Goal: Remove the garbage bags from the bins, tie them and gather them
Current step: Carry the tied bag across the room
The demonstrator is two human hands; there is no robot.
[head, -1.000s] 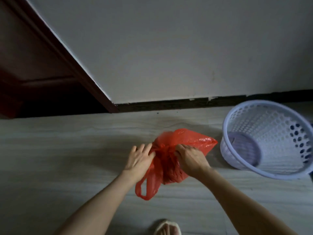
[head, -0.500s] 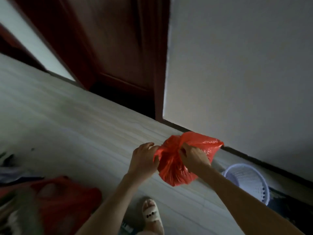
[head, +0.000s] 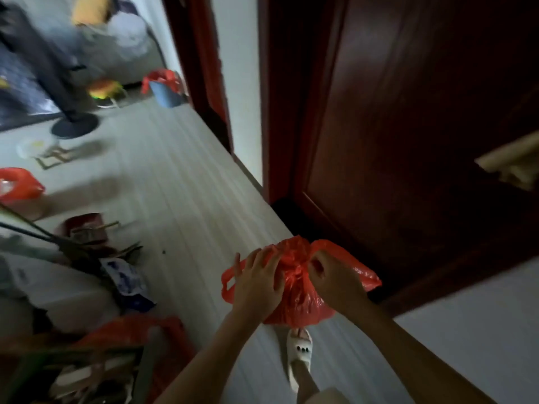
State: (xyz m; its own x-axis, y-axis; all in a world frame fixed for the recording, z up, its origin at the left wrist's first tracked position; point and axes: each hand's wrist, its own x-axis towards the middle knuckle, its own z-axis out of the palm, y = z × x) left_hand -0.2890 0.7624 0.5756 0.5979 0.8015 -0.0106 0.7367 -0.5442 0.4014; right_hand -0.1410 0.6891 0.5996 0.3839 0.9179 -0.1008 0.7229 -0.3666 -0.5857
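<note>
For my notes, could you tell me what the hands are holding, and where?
Both the left hand and right hand grip the red bag at its gathered neck.

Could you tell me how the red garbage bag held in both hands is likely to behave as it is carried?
The red garbage bag looks thin and crinkled, so it is probably floppy and will sag below the left hand and right hand. Its small bulge suggests it is light. The glossy film may be slippery.
</note>
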